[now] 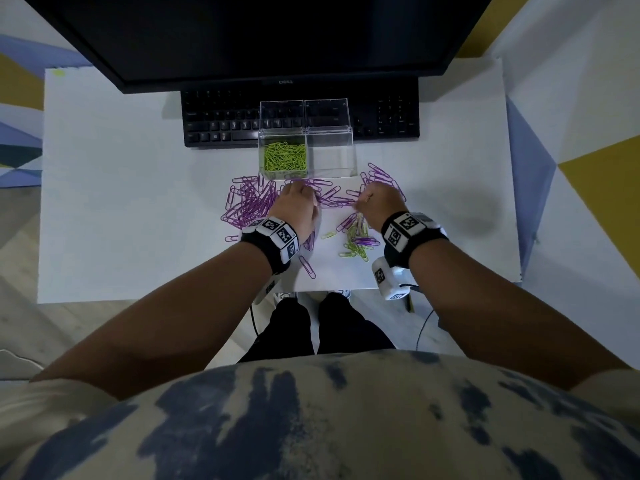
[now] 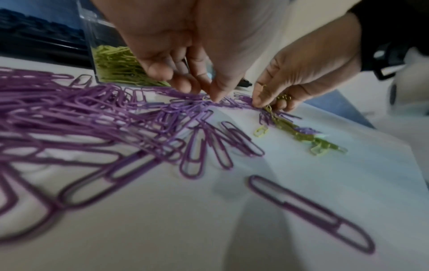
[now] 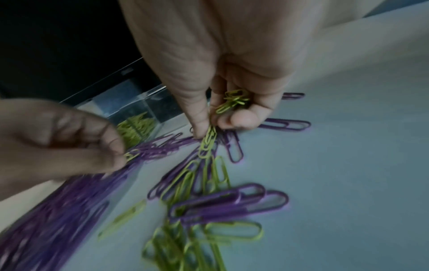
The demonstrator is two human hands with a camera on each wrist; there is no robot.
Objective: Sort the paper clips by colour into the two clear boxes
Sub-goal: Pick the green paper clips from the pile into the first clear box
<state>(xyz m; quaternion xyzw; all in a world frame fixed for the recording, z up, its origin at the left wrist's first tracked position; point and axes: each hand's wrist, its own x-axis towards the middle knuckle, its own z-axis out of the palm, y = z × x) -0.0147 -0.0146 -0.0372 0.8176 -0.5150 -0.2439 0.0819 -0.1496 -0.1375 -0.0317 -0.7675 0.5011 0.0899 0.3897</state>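
Observation:
Two clear boxes stand side by side in front of the keyboard. The left box [image 1: 265, 157] holds a heap of green clips [image 1: 284, 157]; the right box [image 1: 332, 157] holds none. A large spread of purple clips [image 1: 249, 202] lies left of my left hand [image 1: 304, 188], whose fingertips [image 3: 116, 154] pinch a green clip [image 3: 132, 154] among the purple ones. My right hand [image 1: 362, 199] cradles several green clips [image 3: 234, 100] in its palm and pinches another green clip [image 3: 209, 139] between thumb and finger. Mixed green and purple clips [image 1: 356, 242] lie below it.
A black keyboard [image 1: 221, 123] and a monitor [image 1: 263, 39] sit behind the boxes. More purple clips [image 1: 381, 174] lie right of the boxes, and a single purple clip [image 1: 307, 266] lies near the white table's front edge [image 1: 156, 299].

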